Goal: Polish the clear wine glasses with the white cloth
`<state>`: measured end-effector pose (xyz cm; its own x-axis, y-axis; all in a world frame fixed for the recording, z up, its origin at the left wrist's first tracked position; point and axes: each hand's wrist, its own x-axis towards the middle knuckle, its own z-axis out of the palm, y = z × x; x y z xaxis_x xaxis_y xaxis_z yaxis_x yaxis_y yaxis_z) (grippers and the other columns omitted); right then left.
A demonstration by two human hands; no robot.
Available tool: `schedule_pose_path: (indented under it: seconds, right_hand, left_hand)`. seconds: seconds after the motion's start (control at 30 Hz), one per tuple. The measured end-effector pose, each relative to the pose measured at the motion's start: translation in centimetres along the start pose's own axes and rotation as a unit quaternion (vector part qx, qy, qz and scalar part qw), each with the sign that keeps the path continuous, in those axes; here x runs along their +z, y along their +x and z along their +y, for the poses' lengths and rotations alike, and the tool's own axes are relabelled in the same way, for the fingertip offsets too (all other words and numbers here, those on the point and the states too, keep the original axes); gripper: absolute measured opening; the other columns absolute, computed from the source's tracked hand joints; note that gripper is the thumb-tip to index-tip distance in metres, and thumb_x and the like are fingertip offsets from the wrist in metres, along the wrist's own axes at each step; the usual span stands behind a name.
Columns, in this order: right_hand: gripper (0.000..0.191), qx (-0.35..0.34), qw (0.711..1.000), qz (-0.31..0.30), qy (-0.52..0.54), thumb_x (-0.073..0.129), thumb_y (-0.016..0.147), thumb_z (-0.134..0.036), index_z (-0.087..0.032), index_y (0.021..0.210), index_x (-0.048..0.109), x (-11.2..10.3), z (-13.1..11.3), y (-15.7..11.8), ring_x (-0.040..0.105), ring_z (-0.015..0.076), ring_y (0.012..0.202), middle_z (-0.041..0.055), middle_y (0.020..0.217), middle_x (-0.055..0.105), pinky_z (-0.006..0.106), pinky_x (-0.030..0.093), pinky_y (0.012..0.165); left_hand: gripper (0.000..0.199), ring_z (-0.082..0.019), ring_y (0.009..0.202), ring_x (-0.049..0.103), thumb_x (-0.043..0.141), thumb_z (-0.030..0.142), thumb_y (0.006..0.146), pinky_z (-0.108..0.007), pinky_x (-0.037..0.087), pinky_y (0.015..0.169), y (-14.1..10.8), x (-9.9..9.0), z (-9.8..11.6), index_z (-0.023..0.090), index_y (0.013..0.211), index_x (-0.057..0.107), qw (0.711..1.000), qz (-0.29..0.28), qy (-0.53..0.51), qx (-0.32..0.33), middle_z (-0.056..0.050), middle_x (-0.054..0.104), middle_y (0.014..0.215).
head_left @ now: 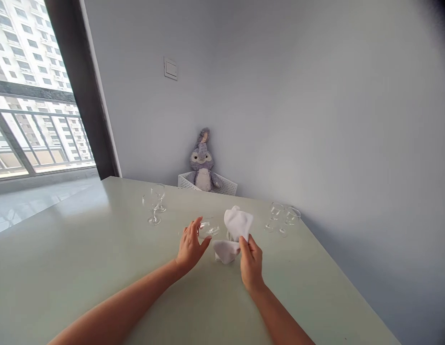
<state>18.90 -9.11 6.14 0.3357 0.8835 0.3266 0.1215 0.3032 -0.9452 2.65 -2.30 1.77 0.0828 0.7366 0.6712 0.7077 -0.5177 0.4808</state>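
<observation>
A clear stemmed glass lies sideways just above or on the table, its bowl pointing right. My left hand curves around it, thumb and fingers on either side of the bowl; part of the glass is hidden behind the hand. In my right hand a white cloth is pinched between thumb and fingers. One part of the cloth stands up above the fingers, and another hangs to their left, close to the glass.
Two upright stemmed glasses stand on the left of the pale table. Two more glasses are near the right edge. Behind the table, a plush rabbit sits in a white basket by the wall.
</observation>
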Motion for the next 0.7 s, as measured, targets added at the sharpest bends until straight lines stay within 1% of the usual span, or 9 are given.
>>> schedule_pose_path:
  seconds: [0.1,0.17,0.23,0.3,0.4,0.47,0.6,0.63,0.7]
  right_hand:
    - [0.024,-0.087,0.987,-0.11,-0.08,0.04,0.086,-0.036,-0.02,0.096,0.055,0.6,-1.0,-1.3,0.048,0.0176,0.078,0.0046,0.084,0.054,0.029,0.041,0.068]
    - [0.03,-0.099,0.971,-0.195,-0.093,0.039,0.087,-0.034,-0.022,0.112,0.052,1.0,-1.5,-1.8,0.049,0.0207,0.091,0.0077,0.097,0.055,0.033,0.042,0.078]
    - [0.035,-0.072,0.96,-0.263,-0.065,0.039,0.088,-0.034,-0.023,0.12,0.047,1.0,-1.8,-2.0,0.05,0.0202,0.092,0.0073,0.1,0.055,0.033,0.042,0.08]
    - [0.035,-0.015,0.948,-0.318,-0.011,0.039,0.088,-0.033,-0.022,0.121,0.046,0.8,-1.8,-1.8,0.054,0.0165,0.081,0.0049,0.093,0.057,0.031,0.045,0.075]
    - [0.028,0.07,0.918,-0.39,0.03,0.044,0.086,-0.033,-0.019,0.109,0.054,0.2,-1.2,-1.3,0.054,0.0129,0.064,0.0002,0.072,0.056,0.029,0.047,0.066]
    - [0.023,0.083,0.913,-0.4,0.014,0.05,0.083,-0.034,-0.018,0.097,0.058,0.1,-0.4,-1.3,0.056,0.014,0.066,0.0007,0.073,0.058,0.028,0.047,0.063]
    - [0.023,0.034,0.942,-0.334,-0.029,0.059,0.076,-0.039,-0.017,0.081,0.063,0.4,1.6,-1.6,0.058,0.0178,0.072,0.0043,0.078,0.061,0.029,0.047,0.063]
    - [0.025,0.051,0.944,-0.324,-0.016,0.059,0.075,-0.041,-0.016,0.079,0.063,0.5,1.9,-1.5,0.059,0.0181,0.069,0.0046,0.073,0.062,0.029,0.048,0.06]
    - [0.031,0.13,0.94,-0.309,0.053,0.057,0.076,-0.045,-0.014,0.078,0.062,0.6,2.4,-1.2,0.061,0.018,0.059,0.0047,0.064,0.062,0.029,0.048,0.053]
  left_hand:
    - [0.049,-0.02,0.085,0.054,0.049,0.026,0.081,-0.036,0.039,0.077,-0.6,0.2,0.1,0.015,0.125,0.031,0.995,0.025,0.03,0.096,-0.011,0.056,0.099]
    - [0.047,-0.021,0.087,0.053,0.047,0.025,0.082,-0.035,0.039,0.075,-0.7,-0.1,-0.1,0.014,0.125,0.03,0.988,0.039,0.042,0.142,-0.012,0.055,0.099]
    - [0.046,-0.022,0.086,0.053,0.046,0.024,0.082,-0.035,0.038,0.074,-0.7,-0.5,-0.3,0.013,0.125,0.03,0.982,0.05,0.051,0.173,-0.013,0.054,0.099]
    - [0.046,-0.021,0.085,0.053,0.046,0.023,0.082,-0.034,0.039,0.073,-0.6,-1.0,-0.5,0.013,0.124,0.031,0.977,0.041,0.051,0.202,-0.013,0.054,0.099]
    - [0.044,-0.021,0.086,0.052,0.043,0.019,0.082,-0.034,0.039,0.072,-0.7,-1.4,-0.4,0.014,0.124,0.03,0.966,-0.005,0.024,0.259,-0.012,0.054,0.098]
    - [0.042,-0.021,0.084,0.053,0.041,0.016,0.081,-0.034,0.039,0.07,-0.7,-1.6,-0.2,0.015,0.123,0.032,0.955,-0.044,0.008,0.292,-0.012,0.055,0.096]
    - [0.038,-0.019,0.079,0.053,0.042,0.02,0.082,-0.033,0.038,0.069,-0.7,-2.0,0.4,0.014,0.12,0.037,0.942,-0.118,0.028,0.312,-0.011,0.058,0.094]
    - [0.039,-0.019,0.079,0.054,0.042,0.021,0.082,-0.034,0.039,0.069,-0.7,-2.2,0.6,0.015,0.121,0.038,0.942,-0.121,0.044,0.31,-0.011,0.058,0.094]
    - [0.04,-0.02,0.082,0.054,0.044,0.02,0.082,-0.036,0.039,0.074,-0.6,-2.4,1.2,0.017,0.121,0.039,0.944,-0.098,0.092,0.302,-0.011,0.058,0.098]
